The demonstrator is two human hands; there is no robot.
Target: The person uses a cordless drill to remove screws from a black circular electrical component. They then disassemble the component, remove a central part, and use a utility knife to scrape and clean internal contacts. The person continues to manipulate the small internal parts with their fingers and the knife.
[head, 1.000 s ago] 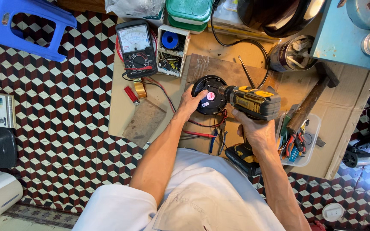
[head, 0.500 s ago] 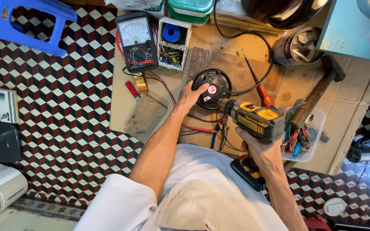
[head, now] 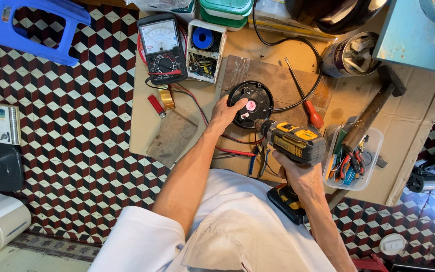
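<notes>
My left hand (head: 225, 114) rests on the left rim of a round black device (head: 250, 104) that lies on a wooden board (head: 278, 83), holding it down. A black cable (head: 298, 103) runs from the device toward the back. My right hand (head: 298, 174) grips the handle of a yellow and black cordless drill (head: 294, 143). The drill's chuck points at the lower right edge of the round device, close to it.
An analog multimeter (head: 163, 48) and a box of small parts (head: 205, 50) sit at the back left. A red-handled screwdriver (head: 308, 108), a hammer (head: 373, 108) and a clear tub of tools (head: 353, 166) lie to the right. A blue stool (head: 31, 30) stands on the tiled floor.
The drill has swung down and right from over the round device, and now points at its lower right edge. My left hand has stayed on the device.
</notes>
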